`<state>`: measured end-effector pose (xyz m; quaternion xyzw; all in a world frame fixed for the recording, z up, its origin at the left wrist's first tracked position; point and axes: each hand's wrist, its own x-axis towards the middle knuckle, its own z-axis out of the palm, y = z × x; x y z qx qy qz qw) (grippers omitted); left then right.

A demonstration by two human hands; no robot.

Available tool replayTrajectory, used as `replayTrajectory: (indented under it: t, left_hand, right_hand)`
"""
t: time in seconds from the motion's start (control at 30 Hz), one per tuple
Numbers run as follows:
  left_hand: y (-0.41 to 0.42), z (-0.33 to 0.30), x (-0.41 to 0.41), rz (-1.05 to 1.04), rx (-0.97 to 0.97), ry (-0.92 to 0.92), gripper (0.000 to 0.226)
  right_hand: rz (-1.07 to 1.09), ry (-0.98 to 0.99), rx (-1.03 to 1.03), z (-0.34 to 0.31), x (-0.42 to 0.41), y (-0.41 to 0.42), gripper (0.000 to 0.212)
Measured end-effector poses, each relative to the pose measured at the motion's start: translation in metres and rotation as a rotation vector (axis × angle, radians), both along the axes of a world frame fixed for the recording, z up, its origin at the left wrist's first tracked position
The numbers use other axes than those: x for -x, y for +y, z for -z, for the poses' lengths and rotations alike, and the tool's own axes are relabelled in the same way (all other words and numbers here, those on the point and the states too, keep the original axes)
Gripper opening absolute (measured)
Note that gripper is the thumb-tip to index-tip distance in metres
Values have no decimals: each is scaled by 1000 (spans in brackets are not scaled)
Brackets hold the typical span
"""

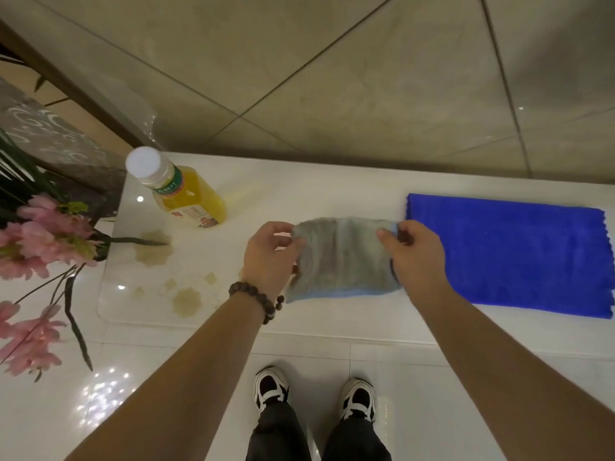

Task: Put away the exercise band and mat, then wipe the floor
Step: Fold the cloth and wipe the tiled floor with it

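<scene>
Grey-blue cloth (pixel 342 257) is pinched at its top corners by left hand (pixel 266 257) & right hand (pixel 416 257), held taut just above white table (pixel 332 317) w/ spill patches (pixel 154 252) nearby; should be kept folded flat, stained side in, before floor wiping; band/mat not seen.

I see bare forearms, no sleeves. Left wrist wears a bracelet (pixel 258 301) of dark brown round beads w/ a short dangling bead strand. Dark trousers (pixel 319 437), loose at the ankle. Black & white sneakers (pixel 271 387), white laces.
</scene>
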<state>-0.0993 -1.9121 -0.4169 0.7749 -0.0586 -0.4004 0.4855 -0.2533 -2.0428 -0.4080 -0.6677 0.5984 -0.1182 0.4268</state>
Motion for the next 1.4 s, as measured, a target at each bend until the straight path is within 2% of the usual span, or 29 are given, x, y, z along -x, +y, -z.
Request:
replayTrajectory:
  t: [0.1,0.2,0.23,0.33,0.37,0.47,0.5,0.53,0.57,0.6,0.67,0.7,0.73,0.8,0.93,1.0,1.07,1.13,1.2,1.4]
  left_hand:
    - [-2,-20,23,14,133,43,14]
    - [-1,-29,36,78,224,-17,15]
    - [1,-32,38,115,234,-42,15]
    - [6,-35,34,206,215,-70,36]
    - [8,-36,31,223,229,-68,36]
    - [12,-37,18,270,283,-23,26]
    - [12,-38,14,291,306,23,25]
    - [13,-40,10,303,339,83,24]
    - [13,-42,8,306,372,151,23]
    - [13,-42,5,298,394,222,21]
    - [12,-39,0,245,392,307,17]
    - [10,-33,-3,201,363,302,16]
    - [8,-26,-6,160,307,256,15]
    - [4,-6,-9,130,153,96,17]
    - [6,19,-10,185,-76,-174,31]
    - [17,23,-12,260,-167,-339,40]
    - [32,23,-12,324,-179,-457,43]
    - [47,23,-11,364,-171,-528,45]
    - [60,25,-11,383,-188,-560,46]
    - [96,30,-11,427,-305,-630,52]
  right_hand:
    - [-92,-145,-64,-23,-10,30,10]
    - [-214,-218,-105,-37,-16,51,8]
    - [-244,-248,-131,-38,-15,54,12]
    - [-329,-360,-278,-40,-10,60,29]
    - [-348,-387,-291,-42,-9,61,32]
    - [-273,-369,-106,-50,-6,50,26]
    - [-195,-335,-48,-51,-4,42,37]
    - [-163,-309,-80,-52,-2,33,59]
    - [-181,-298,-201,-52,0,23,78]
    - [-230,-315,-365,-51,1,15,85]
    - [-315,-396,-631,-44,-1,6,62]
    - [-310,-406,-654,-36,-5,5,48]
    - [-291,-369,-597,-26,-11,4,39]
    - [-245,-243,-414,-5,-24,6,35]
    - [-218,80,-17,30,-38,16,48]
    - [-302,180,228,35,-37,29,56]
    - [-475,285,396,43,-38,48,65]
    - [-681,428,445,55,-45,66,76]
    - [-763,549,439,70,-51,73,82]
    - [-677,583,457,89,-51,80,65]
